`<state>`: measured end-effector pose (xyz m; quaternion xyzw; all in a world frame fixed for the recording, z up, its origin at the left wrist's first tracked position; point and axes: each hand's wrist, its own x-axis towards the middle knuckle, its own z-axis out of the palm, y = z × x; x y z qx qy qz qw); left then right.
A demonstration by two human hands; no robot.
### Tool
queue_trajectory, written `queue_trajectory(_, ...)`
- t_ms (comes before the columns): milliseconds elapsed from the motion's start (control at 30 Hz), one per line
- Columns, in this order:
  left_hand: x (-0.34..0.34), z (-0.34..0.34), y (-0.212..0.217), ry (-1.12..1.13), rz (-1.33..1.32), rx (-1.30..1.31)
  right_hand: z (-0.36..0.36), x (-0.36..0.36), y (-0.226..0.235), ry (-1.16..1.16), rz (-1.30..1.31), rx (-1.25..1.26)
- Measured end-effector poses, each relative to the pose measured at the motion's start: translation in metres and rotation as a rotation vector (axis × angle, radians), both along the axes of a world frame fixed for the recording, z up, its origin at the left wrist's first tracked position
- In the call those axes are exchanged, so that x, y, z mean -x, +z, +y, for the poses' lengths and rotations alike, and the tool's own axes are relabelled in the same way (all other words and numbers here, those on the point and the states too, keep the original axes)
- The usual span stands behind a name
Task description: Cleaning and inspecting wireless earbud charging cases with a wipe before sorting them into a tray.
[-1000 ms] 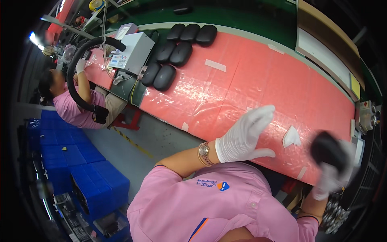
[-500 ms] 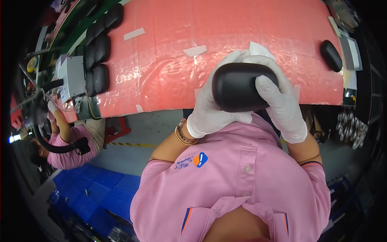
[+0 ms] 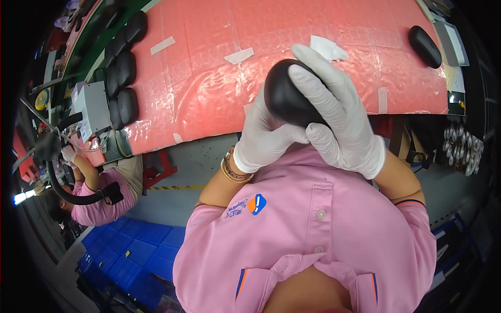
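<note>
A smooth, black, rounded case-like object (image 3: 288,95) is held up in front of my chest, over the near edge of the table. My left hand (image 3: 261,141), in a white glove, grips it from below and the left; part of its fingers is hidden behind the object. My right hand (image 3: 342,117), gloved too, wraps over its right side, with fingers across the top and the thumb near the lower edge. Just beyond the right fingers, a crumpled white wipe (image 3: 327,48) lies on the table. The object's underside is out of sight.
Pink plastic sheeting with tape strips covers the table (image 3: 209,88). Several similar black objects (image 3: 127,104) line its left end beside a grey box (image 3: 94,107); another black object (image 3: 424,47) lies at the right. A co-worker (image 3: 107,201) sits at the left, near blue boxes (image 3: 130,250).
The black object has turned in my hands from lying broadside to tilted. My right hand has shifted from a thumb on its face to fingers laid over its top and right side.
</note>
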<state>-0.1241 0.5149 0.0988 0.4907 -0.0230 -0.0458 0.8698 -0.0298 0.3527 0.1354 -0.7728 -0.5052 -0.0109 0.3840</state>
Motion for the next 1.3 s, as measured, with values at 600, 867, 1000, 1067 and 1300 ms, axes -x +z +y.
queue_trajectory(600,0.003,-0.007,-0.001,0.115,0.042,0.133,-0.002,-0.005,-0.009,-0.013,-0.013,-0.178)
queue_trajectory(867,0.013,-0.003,-0.001,0.033,0.022,0.105,-0.013,0.0,-0.004,0.013,0.252,-0.316)
queue_trajectory(1000,0.014,0.001,0.005,-0.124,0.085,0.163,-0.015,-0.003,-0.001,-0.145,0.643,-0.539)
queue_trajectory(1067,0.008,0.001,0.008,-0.272,0.098,0.647,-0.009,0.002,-0.004,-0.173,0.682,-0.537)
queue_trajectory(1300,0.009,0.006,0.012,-0.154,0.374,0.841,0.01,0.014,-0.008,-0.189,0.211,-0.481)
